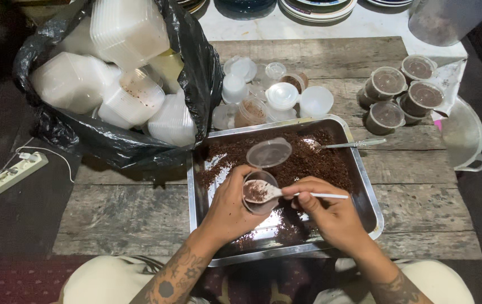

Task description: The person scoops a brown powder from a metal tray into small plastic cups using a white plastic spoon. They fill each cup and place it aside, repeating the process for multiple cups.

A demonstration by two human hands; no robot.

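Soft, even light falls from above, brightest on the pale surface at the far edge and on the wooden tabletop (140, 208). The floor at both sides sinks into near black. The metal tray (196, 186) throws back a dull glare along its rim and bare bottom. Shadows under the hands are faint. The wide lens bends the edges; the picture is slightly soft throughout.

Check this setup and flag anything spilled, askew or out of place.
Little stands out. A loose lid lies tilted on the brown granules in the metal tray, and a metal spoon rests across the tray's rim. The left hand holds a small cup; the right hand holds a white spoon over it.
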